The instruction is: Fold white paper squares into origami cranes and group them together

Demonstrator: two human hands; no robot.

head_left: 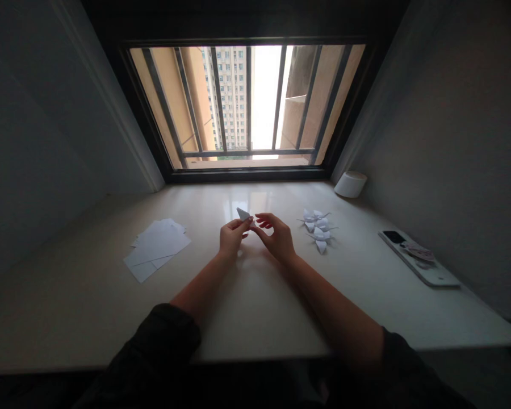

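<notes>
Over the middle of the white sill, a small piece of folded white paper (243,214) is pinched between the thumb and fingers of my left hand (232,236). One pointed end of the paper sticks up and to the left. My right hand (277,236) is close on the other side, its thumb tip at the paper's lower right end and its fingers curled but apart from the thumb. Whether that thumb presses on the paper is hard to see. Several finished paper cranes (319,228) sit clustered to the right of my right hand.
Loose white paper sheets (159,244) lie in an overlapping pile on the left. A phone (421,260) rests by the right wall, and a white cylindrical object (351,184) is in the far right corner. Behind the sill (255,318) is a barred window (249,108).
</notes>
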